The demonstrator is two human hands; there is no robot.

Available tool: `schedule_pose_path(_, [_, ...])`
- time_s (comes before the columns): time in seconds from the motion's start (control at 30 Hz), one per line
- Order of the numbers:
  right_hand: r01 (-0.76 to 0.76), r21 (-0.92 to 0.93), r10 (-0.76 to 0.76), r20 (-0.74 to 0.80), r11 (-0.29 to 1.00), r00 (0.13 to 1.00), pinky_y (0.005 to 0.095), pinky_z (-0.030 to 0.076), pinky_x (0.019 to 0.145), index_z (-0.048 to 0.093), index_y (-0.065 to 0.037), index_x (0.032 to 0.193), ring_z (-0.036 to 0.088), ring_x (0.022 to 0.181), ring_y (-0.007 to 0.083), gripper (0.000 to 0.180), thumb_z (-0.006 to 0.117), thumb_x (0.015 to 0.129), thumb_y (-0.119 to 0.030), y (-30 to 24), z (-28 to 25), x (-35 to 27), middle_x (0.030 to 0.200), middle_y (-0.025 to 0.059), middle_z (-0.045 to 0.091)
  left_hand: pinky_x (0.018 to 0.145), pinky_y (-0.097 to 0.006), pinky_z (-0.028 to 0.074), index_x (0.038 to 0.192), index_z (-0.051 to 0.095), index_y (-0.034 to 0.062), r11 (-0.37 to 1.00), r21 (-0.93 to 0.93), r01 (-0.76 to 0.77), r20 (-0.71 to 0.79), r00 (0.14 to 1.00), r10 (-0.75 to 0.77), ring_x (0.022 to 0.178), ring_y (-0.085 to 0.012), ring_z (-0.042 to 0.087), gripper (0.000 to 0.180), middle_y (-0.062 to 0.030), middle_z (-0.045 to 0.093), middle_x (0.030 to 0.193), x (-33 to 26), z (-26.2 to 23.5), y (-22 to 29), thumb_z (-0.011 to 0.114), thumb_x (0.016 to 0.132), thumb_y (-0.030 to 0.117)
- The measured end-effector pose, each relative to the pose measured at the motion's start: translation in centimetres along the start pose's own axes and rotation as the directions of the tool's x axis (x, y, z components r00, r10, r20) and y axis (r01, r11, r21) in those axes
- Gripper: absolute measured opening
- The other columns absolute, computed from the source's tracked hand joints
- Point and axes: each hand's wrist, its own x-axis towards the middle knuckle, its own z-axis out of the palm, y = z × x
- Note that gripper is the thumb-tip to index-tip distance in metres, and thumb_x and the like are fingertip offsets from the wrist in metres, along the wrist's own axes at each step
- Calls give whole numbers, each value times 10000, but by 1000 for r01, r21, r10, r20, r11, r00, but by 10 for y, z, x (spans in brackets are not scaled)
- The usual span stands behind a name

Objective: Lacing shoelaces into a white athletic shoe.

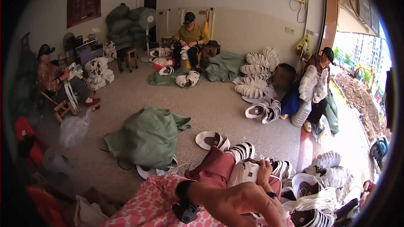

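Head view showed left fingers (271, 211) whose grip I couldn't tell, right fingers (264, 169) clamped on an apparently half-done white shoe (244, 174), stacked shoes (281, 169) right of them, maybe done, maybe waiting.

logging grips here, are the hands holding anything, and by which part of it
The right hand holds a white shoe by its right edge; whether the left hand holds anything cannot be told.

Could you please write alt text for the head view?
A person's right hand touches a white shoe upper; their left hand is nearer the camera. Other pale uppers lie to the right, a green cloth lies on the floor, and three other people work farther off.
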Motion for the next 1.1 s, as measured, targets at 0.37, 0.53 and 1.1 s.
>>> schedule_pose_path(0.37, [12, -81, -13, -14, 997, 1000, 289, 435, 701, 640, 31, 769, 557, 709, 156, 247, 522, 903, -141, -26, 5, -4, 733, 82, 647, 944, -382, 467, 1267, 487, -138, 809, -582, 77, 44, 997, -63, 1115, -269, 586, 450, -204, 603, 1202, 17, 27, -12, 615, 915, 112])
schedule_pose_path(0.53, [1, -35, -1, -18, 999, 1000, 284, 450, 708, 644, 39, 782, 582, 711, 162, 239, 525, 900, -131, -13, -2, 0, 750, 92, 660, 956, -355, 460, 1279, 452, -143, 632, -761, 147, 102, 989, -107, 1134, -258, 574, 495, -199, 589, 1226, 25, 27, -26, 621, 899, 126])
schedule_pose_path(1.1, [-249, 536, 419, -221, 807, 881, 227, 234, 360, 575, -125, 792, 347, 407, 47, 143, 615, 910, -195, -71, -127, -14, 574, -48, 463, 420, -161, 263, 1197, 589, 12, 934, 226, 277, -973, 13, 232, 543, -20, 384, 282, -29, 621, 869, -167, -49, 12, 533, 967, 166])
